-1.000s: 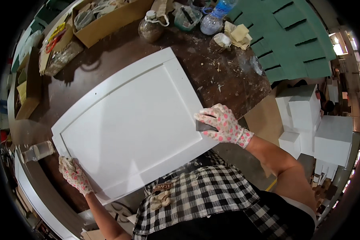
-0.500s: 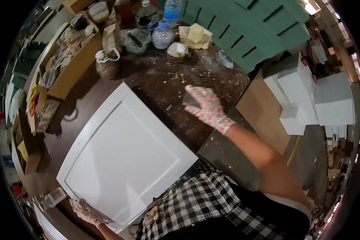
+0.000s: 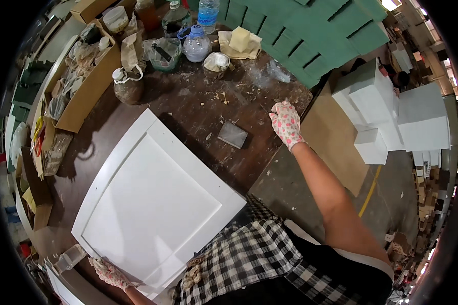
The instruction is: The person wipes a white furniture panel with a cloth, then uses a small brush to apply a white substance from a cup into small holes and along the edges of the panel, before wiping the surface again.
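A white framed panel [image 3: 152, 203], like a cabinet door with one curved edge, lies tilted across the table in front of me. My left hand [image 3: 110, 273], in a spotted glove, is closed on its lower left corner; part of the fingers is hidden by the edge. A flat grey block [image 3: 232, 134], like a sanding block, rests on the table beyond the panel's right side. My right hand [image 3: 287, 123], also gloved, is over the table's right edge, apart from the block. Its fingers are curled in; whatever they may hold does not show.
A brown table [image 3: 183, 109] bears a jug [image 3: 129, 86], several bottles, a tub of white paste [image 3: 217, 64] and a yellowish block on paper [image 3: 239, 39]. Cardboard boxes of odds and ends [image 3: 89, 96] line the left. Green stacked pieces [image 3: 300, 38] stand behind, white boxes [image 3: 371, 96] at right.
The grey block, which was at my right hand, now lies on the table. My right hand has moved right and its fingers have curled in. My left hand stays at the panel's corner.
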Demonstrator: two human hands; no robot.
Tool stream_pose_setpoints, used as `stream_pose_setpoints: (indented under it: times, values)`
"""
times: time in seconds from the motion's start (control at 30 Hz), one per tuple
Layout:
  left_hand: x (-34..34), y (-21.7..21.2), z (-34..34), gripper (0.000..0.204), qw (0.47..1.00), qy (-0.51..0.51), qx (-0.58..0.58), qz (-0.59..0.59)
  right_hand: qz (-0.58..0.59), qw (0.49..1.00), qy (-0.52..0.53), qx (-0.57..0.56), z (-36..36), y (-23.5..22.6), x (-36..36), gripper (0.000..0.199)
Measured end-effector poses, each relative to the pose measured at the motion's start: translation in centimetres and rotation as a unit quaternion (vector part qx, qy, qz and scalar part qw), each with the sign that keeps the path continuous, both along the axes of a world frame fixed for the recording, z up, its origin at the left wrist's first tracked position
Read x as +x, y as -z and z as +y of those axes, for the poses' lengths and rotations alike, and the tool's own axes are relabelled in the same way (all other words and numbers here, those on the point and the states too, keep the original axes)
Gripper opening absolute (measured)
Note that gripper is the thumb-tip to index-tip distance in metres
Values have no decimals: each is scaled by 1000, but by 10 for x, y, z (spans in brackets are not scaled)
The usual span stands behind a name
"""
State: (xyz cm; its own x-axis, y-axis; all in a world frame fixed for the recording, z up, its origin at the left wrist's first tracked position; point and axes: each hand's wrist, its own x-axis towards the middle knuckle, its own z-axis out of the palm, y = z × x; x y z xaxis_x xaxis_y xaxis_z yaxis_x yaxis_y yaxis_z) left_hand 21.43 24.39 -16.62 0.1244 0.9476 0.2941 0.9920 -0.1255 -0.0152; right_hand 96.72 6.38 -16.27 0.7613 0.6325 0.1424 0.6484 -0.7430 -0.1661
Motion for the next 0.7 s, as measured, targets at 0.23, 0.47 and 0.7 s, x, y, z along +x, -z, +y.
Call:
stream_pose_setpoints:
  times: [0.23, 0.47, 0.7]
  values:
    - [-1, 8, 0, 39, 1000, -6, 15, 16, 40, 995, -15, -85, 8, 6, 19, 6]
    - [9, 3, -5, 38, 998, -14, 36, -59, 27, 997, -47, -57, -4, -13, 6, 16]
    - [13, -1, -5, 38, 998, -14, 26, -55, 77, 996, 44, 30, -24, -20, -18, 32]
